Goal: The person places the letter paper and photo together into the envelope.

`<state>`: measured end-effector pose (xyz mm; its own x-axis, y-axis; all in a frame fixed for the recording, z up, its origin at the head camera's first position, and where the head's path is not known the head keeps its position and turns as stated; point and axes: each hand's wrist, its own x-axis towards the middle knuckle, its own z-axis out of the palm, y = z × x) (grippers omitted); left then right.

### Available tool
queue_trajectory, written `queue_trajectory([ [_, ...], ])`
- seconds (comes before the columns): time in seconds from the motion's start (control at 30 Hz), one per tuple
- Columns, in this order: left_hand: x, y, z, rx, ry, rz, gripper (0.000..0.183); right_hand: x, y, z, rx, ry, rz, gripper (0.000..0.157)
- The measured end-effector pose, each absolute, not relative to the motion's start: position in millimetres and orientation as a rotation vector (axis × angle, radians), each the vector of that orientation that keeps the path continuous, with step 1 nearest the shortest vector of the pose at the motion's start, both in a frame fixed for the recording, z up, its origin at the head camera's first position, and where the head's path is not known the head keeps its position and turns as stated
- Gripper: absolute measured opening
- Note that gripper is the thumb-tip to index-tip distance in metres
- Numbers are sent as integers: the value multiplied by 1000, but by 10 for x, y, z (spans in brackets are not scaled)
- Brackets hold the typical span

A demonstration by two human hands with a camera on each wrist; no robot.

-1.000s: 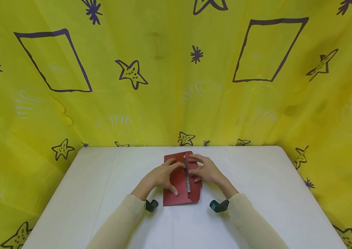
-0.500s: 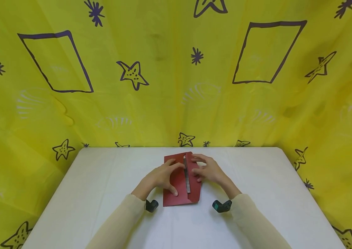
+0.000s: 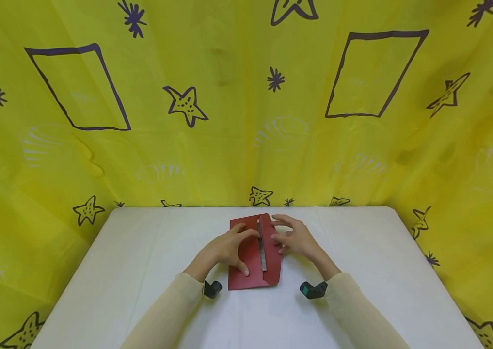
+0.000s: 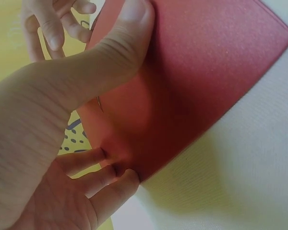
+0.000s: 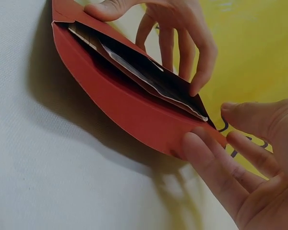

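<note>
A red envelope (image 3: 250, 252) is held on the white table, its flap (image 3: 273, 267) folded out to the right. Greyish papers (image 3: 263, 259) show in its mouth; in the right wrist view a dark printed sheet (image 5: 149, 76) sits inside, its kind unclear. My left hand (image 3: 223, 248) grips the envelope, thumb on its front face and index fingertip at the mouth's edge. In the left wrist view its other fingers (image 4: 113, 191) press the far edge. My right hand (image 3: 299, 240) is at the flap's outer edge, fingertips (image 5: 194, 146) touching it, thumb apart.
The white table (image 3: 163, 252) spreads around the envelope. A yellow curtain (image 3: 229, 160) with drawn stars and frames hangs behind and at both sides. A dark wrist camera (image 3: 313, 290) sits below each hand.
My right hand has drawn slightly right, from over the flap to its outer edge, leaving more of the flap visible. The left hand and envelope have hardly moved.
</note>
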<state>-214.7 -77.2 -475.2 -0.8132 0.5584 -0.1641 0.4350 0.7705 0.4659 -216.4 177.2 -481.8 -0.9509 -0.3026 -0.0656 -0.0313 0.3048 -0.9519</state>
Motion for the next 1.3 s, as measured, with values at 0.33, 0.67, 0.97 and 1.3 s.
queue_trajectory([
  [0.33, -2150, -773, -4768, 774, 2680, 569, 95, -2169, 1861, -4795, -264, 2341, -1792, 61],
  [0.67, -2151, -776, -4772, 781, 2673, 575, 94, -2152, 1908, -4795, -281, 2378, -1761, 62],
  [0.97, -2153, -789, -4789, 789, 2665, 593, 112, -2131, 1948, -4768, -272, 2442, -1705, 64],
  [1.3, -2123, -800, -4799, 808, 2666, 623, 118, -2135, 2002, -4801, -274, 2445, -1713, 67],
])
